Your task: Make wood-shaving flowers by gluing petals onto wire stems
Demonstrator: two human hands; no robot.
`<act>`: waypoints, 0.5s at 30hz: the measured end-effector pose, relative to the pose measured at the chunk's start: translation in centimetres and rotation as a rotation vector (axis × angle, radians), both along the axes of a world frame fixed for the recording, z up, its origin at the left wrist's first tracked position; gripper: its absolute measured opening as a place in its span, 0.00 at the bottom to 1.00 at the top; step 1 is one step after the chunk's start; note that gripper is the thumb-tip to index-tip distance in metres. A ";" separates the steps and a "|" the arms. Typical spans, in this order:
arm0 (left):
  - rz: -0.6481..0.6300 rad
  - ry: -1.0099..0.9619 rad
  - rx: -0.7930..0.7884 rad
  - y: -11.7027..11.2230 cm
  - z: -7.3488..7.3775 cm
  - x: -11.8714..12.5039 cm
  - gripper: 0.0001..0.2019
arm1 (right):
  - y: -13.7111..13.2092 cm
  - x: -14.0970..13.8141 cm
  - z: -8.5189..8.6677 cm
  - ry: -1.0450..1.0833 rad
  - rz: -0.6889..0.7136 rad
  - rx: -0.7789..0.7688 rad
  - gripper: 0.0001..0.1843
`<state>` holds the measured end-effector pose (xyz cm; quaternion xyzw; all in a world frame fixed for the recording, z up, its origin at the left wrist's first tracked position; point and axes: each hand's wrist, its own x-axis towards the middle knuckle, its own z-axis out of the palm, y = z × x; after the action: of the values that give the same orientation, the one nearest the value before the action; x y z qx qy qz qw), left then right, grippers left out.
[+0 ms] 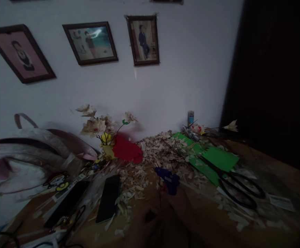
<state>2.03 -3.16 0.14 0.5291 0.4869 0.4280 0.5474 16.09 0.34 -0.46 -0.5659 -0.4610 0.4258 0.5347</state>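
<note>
My right hand (179,205) is closed around the handle of a blue hot glue gun (171,178), whose nozzle points up and to the left. A translucent glue stick trails from its back. My left hand (146,222) is low in the picture, fingers pinched on the lower end of a thin dark stem (160,194). The stem stands nearly upright just in front of the glue gun. Dim light makes the fingertips hard to see. Pale shavings (131,196) lie on the table around both hands.
At right, black-handled scissors (239,187) lie on green sheets (222,158). Two phones (109,198) are at left, near a pale bag (36,155). Cream flowers (94,126) stand in a pot behind red paper (126,150). More shavings are heaped against the wall.
</note>
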 end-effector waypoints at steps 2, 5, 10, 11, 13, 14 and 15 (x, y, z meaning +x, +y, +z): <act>0.009 -0.001 0.009 0.0 0.2 0.1 0.03 | 0.0 0.0 0.0 -0.006 -0.023 0.001 0.14; 0.020 -0.012 0.005 0.2 0.4 0.1 0.04 | 0.0 0.1 0.1 -0.040 -0.024 0.018 0.14; 0.068 0.009 -0.010 1.1 0.2 -0.8 0.06 | 0.2 0.8 0.5 -0.122 -0.011 0.015 0.18; 0.081 0.022 -0.015 1.4 0.0 -1.1 0.06 | 0.2 1.0 0.6 -0.122 -0.009 0.027 0.18; 0.144 0.052 -0.032 2.1 -0.4 -1.7 0.07 | 0.2 1.4 0.6 -0.117 -0.009 0.042 0.18; 0.209 0.059 -0.034 2.4 -0.6 -2.0 0.07 | 0.2 1.6 0.6 -0.120 -0.026 0.037 0.19; 0.259 0.045 -0.020 2.6 -0.8 -2.2 0.07 | 0.2 1.7 0.7 -0.121 -0.052 0.030 0.19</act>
<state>-0.21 -0.51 -0.66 0.4659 0.5675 0.4784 0.4817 17.77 0.53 0.21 -0.5943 -0.4841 0.3696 0.5253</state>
